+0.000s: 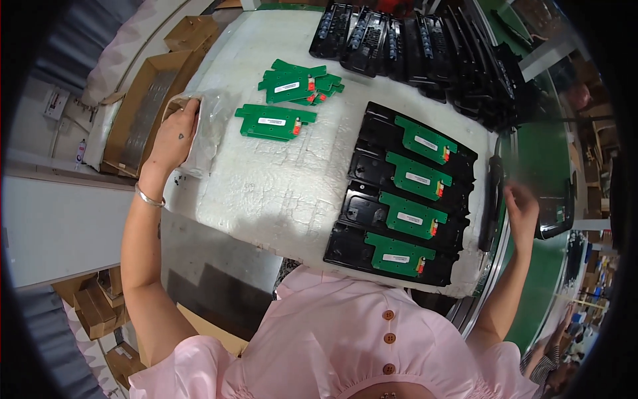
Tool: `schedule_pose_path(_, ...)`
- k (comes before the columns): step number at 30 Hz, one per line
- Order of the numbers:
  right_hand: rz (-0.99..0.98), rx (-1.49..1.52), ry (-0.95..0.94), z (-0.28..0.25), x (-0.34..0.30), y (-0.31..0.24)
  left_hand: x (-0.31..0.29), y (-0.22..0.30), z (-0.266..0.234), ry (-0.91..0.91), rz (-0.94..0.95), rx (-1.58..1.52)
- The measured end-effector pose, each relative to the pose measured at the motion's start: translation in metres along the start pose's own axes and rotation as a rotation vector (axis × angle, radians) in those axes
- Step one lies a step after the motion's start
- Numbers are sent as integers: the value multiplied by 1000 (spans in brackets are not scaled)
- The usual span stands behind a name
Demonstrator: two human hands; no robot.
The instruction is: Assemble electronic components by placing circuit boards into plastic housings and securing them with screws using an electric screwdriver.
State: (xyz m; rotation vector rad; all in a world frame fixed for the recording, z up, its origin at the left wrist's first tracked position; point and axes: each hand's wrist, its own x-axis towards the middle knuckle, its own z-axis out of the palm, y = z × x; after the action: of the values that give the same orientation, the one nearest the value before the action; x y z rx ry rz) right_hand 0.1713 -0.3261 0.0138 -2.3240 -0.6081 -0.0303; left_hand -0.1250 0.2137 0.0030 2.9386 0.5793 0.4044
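My left hand (178,136) is closed on a crumpled clear plastic bag (207,133) at the left edge of the white foam pad. Out to the right, my right hand (522,207) is partly blurred, so its grip is unclear. Just left of it stands a long black tool (492,203), perhaps an electric screwdriver. Between my hands lie several black plastic panels (362,216) in a column, each bearing a green circuit board (413,219) with a white label. A single green board (269,124) lies nearer the bag, below a loose pile of boards (292,85).
More black panels (432,53) stand packed along the far right of the foam pad (266,193). Open cardboard boxes (149,106) are at the left. A green conveyor or bench surface (531,279) runs along the right, with a black part (557,216) on it.
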Motion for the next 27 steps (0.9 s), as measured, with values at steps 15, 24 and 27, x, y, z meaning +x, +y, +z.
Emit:
schedule_pose_path(15,115,-187,-21,22,-22,22,8,2,-25,-21,-822,-738)
schedule_pose_path(24,153,238,120,9,-38,-15,1,-20,-22,63,-871,-2328)
schedule_pose_path(27,11,716,220,-8,-38,-39,10,33,-20,10,-736,-2647)
